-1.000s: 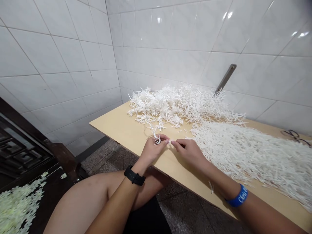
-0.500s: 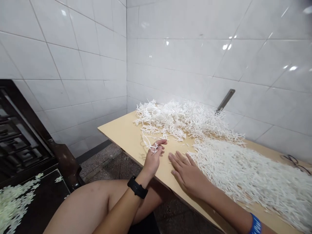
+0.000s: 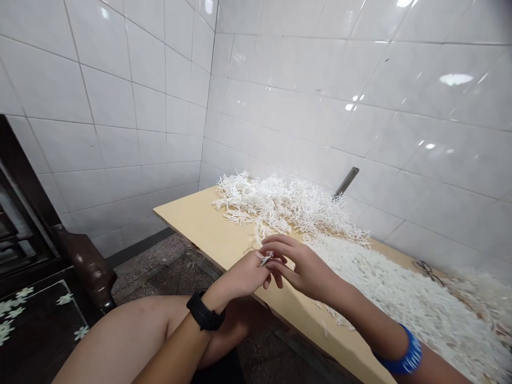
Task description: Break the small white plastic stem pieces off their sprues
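Note:
My left hand (image 3: 245,276), with a black watch at its wrist, is closed on a small white branched plastic sprig (image 3: 264,258) above the near edge of the table (image 3: 188,218). My right hand (image 3: 312,266), wearing a blue wristband, meets it from the right. Its curled fingers and thumb close around the sprig's tips; what exactly they pinch is partly hidden. Behind both hands lies a tangled pile of white branched sprigs (image 3: 276,200). Right of them spreads a wide layer of short white loose pieces (image 3: 392,282).
A flat metal bar (image 3: 346,183) leans up behind the pile against the tiled wall (image 3: 272,133). Dark-framed glasses (image 3: 428,271) lie near the wall. On the left stands a dark wooden chair (image 3: 86,264) with several pale plastic flowers (image 3: 64,299) on its seat.
My right hand has lifted off the tabletop and come over to my left hand, its fingers now at the sprig. The view has shifted a little to the right.

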Action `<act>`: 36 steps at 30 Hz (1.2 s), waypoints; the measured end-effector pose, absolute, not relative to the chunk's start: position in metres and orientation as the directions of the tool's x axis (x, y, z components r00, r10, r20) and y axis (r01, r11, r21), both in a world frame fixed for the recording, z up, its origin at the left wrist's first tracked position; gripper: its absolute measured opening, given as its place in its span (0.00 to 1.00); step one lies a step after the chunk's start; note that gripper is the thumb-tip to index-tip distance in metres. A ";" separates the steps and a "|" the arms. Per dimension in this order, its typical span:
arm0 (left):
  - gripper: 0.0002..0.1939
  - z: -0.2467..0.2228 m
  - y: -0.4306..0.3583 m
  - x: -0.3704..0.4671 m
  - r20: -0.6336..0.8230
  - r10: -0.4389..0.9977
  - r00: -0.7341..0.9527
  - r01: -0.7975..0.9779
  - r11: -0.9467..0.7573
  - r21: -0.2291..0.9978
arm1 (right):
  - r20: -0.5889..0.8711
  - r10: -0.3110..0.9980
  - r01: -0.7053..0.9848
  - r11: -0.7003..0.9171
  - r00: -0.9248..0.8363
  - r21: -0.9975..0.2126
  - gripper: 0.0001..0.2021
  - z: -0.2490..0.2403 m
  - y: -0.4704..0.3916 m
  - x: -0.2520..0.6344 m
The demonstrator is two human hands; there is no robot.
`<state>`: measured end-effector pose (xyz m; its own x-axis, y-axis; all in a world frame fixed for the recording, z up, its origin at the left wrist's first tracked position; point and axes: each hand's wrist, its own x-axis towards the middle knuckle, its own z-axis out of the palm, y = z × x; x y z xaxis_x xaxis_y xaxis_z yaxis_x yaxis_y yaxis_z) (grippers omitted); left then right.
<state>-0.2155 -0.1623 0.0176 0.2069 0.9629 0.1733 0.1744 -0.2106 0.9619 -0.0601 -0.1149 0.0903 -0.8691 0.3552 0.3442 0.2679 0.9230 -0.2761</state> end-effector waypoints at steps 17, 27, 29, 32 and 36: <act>0.32 0.023 -0.167 -0.257 0.123 0.992 0.028 0.323 -0.125 0.938 | 0.242 0.271 0.295 0.953 -0.932 0.068 0.11 0.074 -0.090 -0.094; 0.22 0.006 -0.145 -0.281 0.191 0.806 -0.561 0.267 -0.042 0.963 | 0.176 0.123 0.165 0.955 -0.977 0.248 0.15 0.068 -0.089 -0.092; 0.19 -0.001 -0.141 -0.297 0.177 0.777 -0.604 0.246 -0.030 0.969 | 0.263 0.201 0.211 0.977 -0.944 0.012 0.15 0.075 -0.086 -0.083; 0.15 -0.010 -0.136 -0.297 0.155 0.866 -0.475 0.293 -0.010 0.956 | 0.330 0.566 0.374 0.786 -0.756 -0.493 0.14 0.093 -0.070 -0.069; 0.19 -0.022 -0.134 -0.258 0.223 0.936 -0.273 0.575 -0.027 0.817 | 0.244 0.819 0.251 0.419 -0.520 -0.873 0.15 0.121 -0.052 -0.051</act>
<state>-0.2583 -0.1345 -0.0222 -0.2725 0.9360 0.2230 0.5754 -0.0272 0.8174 -0.0513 -0.0516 0.1210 -0.5202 0.8186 0.2436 0.2507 0.4190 -0.8727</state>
